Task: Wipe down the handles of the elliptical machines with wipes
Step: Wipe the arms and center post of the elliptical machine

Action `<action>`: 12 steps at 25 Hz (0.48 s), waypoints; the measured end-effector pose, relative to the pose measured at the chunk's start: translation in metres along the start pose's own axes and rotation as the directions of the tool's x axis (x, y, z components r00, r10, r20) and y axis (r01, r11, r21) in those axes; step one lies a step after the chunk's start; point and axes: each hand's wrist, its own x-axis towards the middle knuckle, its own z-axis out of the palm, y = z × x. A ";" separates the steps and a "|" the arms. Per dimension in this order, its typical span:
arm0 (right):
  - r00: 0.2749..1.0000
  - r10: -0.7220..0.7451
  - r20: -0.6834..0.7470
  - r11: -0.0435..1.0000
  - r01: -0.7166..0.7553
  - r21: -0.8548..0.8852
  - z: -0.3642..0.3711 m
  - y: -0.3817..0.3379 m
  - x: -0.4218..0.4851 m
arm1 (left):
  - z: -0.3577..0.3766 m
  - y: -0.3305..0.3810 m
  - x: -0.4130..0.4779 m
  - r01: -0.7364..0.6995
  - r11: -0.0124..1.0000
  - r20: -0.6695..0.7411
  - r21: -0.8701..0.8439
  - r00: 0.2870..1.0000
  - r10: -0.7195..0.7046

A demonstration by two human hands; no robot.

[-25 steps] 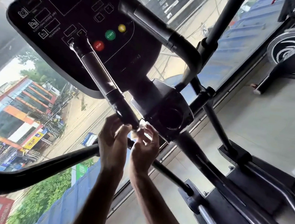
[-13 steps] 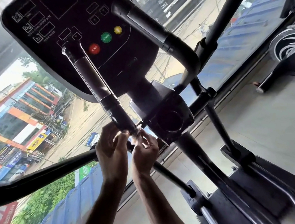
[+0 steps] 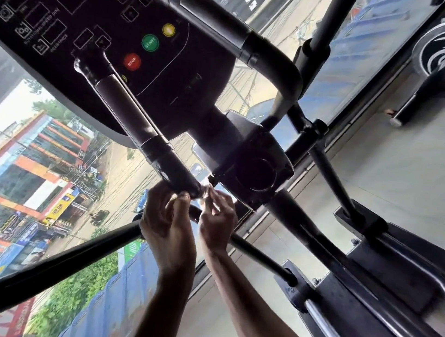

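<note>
- The left hand point(image 3: 168, 229) is closed around the lower end of the short black handle point(image 3: 146, 129), and its thumb and fingers are pinched together at the top.
- The right hand point(image 3: 218, 222) is just beside it, with the fingers curled toward the same end of the handle.
- A small pale wipe point(image 3: 206, 194) shows between the fingertips of both hands, pressed at the handle end; I cannot tell which hand really holds it.
- Above the grip, the handle rises up to the dark console point(image 3: 93, 21) with its red, green and yellow buttons.
- Right of the grip sits the black pivot housing point(image 3: 258, 170).
- Below the left hand, a long swing arm point(image 3: 60, 254) crosses in front of the window.
</note>
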 end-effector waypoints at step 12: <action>0.970 0.232 0.079 0.966 -0.239 0.095 -0.001 -0.006 -0.002 | -0.001 0.003 0.000 -0.030 0.998 0.012 0.055 1.000 0.029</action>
